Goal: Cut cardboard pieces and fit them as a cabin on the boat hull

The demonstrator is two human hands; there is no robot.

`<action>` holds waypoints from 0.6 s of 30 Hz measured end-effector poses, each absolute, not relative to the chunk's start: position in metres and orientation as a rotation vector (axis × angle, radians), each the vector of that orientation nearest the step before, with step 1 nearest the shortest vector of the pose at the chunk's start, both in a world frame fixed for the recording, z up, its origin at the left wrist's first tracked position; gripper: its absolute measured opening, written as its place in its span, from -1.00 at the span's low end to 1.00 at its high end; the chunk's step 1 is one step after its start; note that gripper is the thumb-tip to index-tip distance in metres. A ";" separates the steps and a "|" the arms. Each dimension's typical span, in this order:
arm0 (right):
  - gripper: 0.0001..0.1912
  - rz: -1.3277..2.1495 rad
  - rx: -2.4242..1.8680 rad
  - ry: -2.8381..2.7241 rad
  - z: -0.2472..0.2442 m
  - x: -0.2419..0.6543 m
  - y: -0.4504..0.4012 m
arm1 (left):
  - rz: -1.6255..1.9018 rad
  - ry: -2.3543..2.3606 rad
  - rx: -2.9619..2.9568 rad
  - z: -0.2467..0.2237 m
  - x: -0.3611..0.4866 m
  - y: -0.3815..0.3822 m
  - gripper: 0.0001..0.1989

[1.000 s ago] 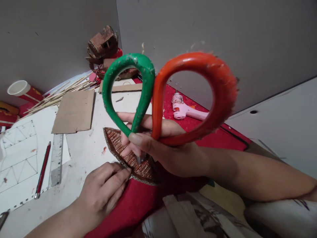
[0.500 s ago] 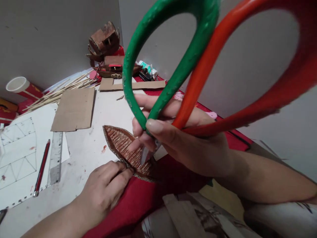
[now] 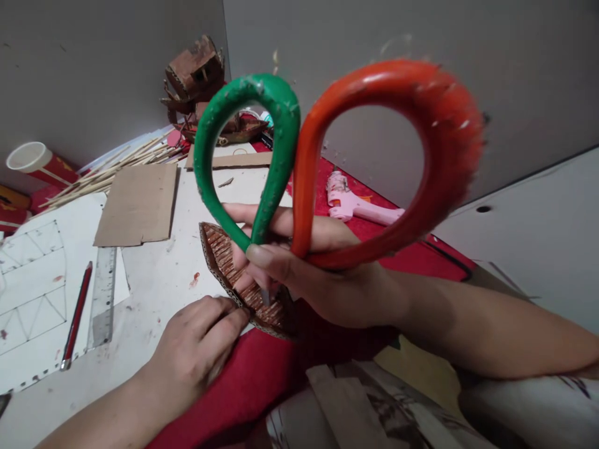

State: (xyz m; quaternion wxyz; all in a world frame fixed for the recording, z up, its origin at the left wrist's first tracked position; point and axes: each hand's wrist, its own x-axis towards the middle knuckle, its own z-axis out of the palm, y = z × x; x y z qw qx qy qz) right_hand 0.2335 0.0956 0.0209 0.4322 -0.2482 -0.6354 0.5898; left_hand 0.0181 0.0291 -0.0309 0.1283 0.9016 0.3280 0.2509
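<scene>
Scissors with one green and one orange handle loop rise toward the camera, gripped by my right hand near the base of the loops. Their blades point down at a small brown boat hull made of cardboard, its inside lined with thin glossy strips. One blade tip shows just over the strips; the rest is behind my fingers. At the hull's near left edge, my left hand is closed, pinching the rim between thumb and fingers.
Cardboard, a clear ruler, a pencil and paper with drawn trusses lie to the left. Behind are thin sticks, a paper cup and a brown model boat. A pink glue gun rests at right.
The scissors' loops have tipped away from the camera and swung left, lower in view. My right hand has turned with them. My left hand stays on the hull, which has barely shifted.
</scene>
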 end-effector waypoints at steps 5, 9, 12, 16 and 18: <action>-0.77 1.491 -0.591 -1.582 0.022 0.233 0.096 | 0.725 0.968 2.591 -0.032 0.019 0.031 -0.71; -0.65 1.469 -0.570 -1.531 0.028 0.237 0.096 | 0.740 0.994 2.559 -0.032 0.019 0.032 -0.73; -0.62 1.414 -0.501 -1.492 0.030 0.240 0.096 | 0.740 0.994 2.556 -0.032 0.019 0.032 -0.73; -0.72 1.425 -0.579 -1.558 0.026 0.239 0.096 | 0.754 0.984 2.550 -0.033 0.019 0.032 -0.73; -0.75 1.437 -0.628 -1.623 0.023 0.239 0.095 | 0.750 0.986 2.557 -0.033 0.018 0.033 -0.72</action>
